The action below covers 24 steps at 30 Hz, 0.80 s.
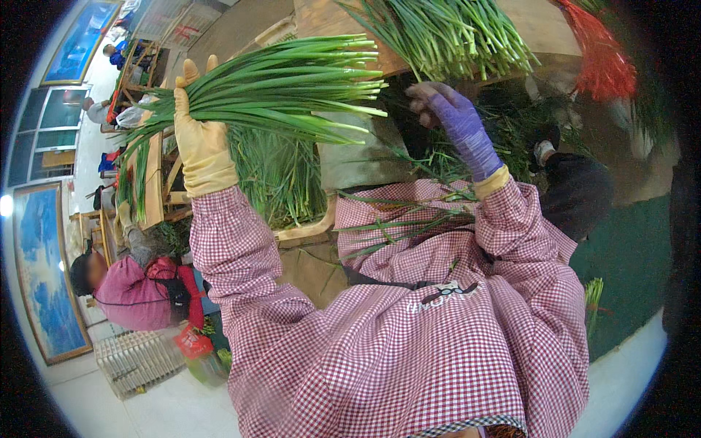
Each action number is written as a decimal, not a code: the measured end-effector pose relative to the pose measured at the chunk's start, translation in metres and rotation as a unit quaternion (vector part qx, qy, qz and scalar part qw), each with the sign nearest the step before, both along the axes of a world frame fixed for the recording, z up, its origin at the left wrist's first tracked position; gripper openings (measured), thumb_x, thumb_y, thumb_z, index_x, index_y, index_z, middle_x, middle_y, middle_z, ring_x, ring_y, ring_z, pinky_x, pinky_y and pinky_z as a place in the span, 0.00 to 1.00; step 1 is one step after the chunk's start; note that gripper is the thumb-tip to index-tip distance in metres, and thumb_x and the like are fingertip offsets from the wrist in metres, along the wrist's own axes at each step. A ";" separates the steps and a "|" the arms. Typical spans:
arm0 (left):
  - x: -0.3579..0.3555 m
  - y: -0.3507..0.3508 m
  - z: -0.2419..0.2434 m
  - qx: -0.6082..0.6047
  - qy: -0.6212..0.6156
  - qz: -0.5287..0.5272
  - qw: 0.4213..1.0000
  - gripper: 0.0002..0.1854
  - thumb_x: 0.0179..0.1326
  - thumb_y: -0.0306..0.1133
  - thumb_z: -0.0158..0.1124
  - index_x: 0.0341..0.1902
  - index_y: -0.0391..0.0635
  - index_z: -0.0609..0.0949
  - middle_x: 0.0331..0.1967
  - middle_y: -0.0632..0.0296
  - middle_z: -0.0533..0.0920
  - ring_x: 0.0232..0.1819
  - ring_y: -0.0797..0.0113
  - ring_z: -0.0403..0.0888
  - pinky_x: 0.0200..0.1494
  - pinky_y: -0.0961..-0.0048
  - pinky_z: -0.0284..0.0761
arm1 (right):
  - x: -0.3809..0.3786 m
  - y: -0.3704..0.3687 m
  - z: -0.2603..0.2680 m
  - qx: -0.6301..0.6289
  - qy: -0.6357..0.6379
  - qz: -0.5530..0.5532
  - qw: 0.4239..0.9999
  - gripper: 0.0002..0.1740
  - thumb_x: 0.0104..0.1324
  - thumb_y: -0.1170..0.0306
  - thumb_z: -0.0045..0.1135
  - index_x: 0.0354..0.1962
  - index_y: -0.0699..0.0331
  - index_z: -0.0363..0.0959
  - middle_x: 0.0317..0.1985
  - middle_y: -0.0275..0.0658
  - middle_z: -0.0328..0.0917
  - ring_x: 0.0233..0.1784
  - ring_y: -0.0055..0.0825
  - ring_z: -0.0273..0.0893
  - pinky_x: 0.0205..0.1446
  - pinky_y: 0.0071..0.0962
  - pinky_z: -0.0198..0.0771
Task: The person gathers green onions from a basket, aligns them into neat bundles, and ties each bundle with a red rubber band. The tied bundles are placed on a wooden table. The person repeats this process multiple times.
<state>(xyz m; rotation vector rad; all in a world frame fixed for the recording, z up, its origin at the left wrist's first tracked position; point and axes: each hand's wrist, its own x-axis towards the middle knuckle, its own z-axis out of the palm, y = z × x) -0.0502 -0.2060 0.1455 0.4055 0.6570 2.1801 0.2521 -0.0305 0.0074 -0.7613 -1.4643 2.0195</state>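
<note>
A thick bundle of long green stalks with pale cut ends [296, 87] lies across my left hand [205, 128], which wears a cream rubber glove. The thumb and fingers stand up around the leafy part, and the pale ends point right. My right hand [452, 117], in a purple glove with bare fingertips, is raised just right of those ends and touches no stalk that I can see; its fingers are loosely bent. Above it, a larger heap of the same stalks [471, 38] rests on a wooden table [539, 27]. Loose leaves [405, 224] lie on my checked smock.
Below the bundle is a container of green leaves [279, 175] with a pale rim. Red strands [597, 55] hang at the upper right. A person in pink [137, 293] sits at the left, beside a slatted radiator [137, 361]. Other people are farther back.
</note>
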 end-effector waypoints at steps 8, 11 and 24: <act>0.020 0.002 0.004 0.072 0.046 -0.036 0.996 0.11 0.69 0.36 0.46 0.44 0.44 0.74 0.58 0.59 0.74 0.67 0.46 0.60 0.64 0.36 0.60 | -0.024 -0.003 0.019 0.169 -0.019 0.030 0.985 0.18 0.65 0.58 0.54 0.40 0.66 0.76 0.26 0.29 0.75 0.26 0.15 0.70 0.31 0.17 0.67; 0.016 -0.006 0.006 0.085 0.034 -0.048 0.995 0.11 0.69 0.36 0.46 0.45 0.45 0.74 0.58 0.59 0.74 0.67 0.46 0.60 0.64 0.35 0.60 | -0.011 0.005 -0.006 0.142 -0.106 0.032 0.984 0.17 0.66 0.59 0.54 0.40 0.65 0.76 0.26 0.28 0.75 0.26 0.15 0.70 0.31 0.17 0.67; 0.008 -0.004 0.002 0.077 -0.052 -0.073 0.993 0.11 0.69 0.37 0.47 0.44 0.44 0.74 0.58 0.58 0.75 0.68 0.46 0.59 0.66 0.36 0.58 | -0.023 -0.013 0.037 0.167 0.004 -0.020 0.986 0.15 0.62 0.67 0.59 0.44 0.67 0.75 0.32 0.31 0.77 0.35 0.14 0.72 0.40 0.15 0.69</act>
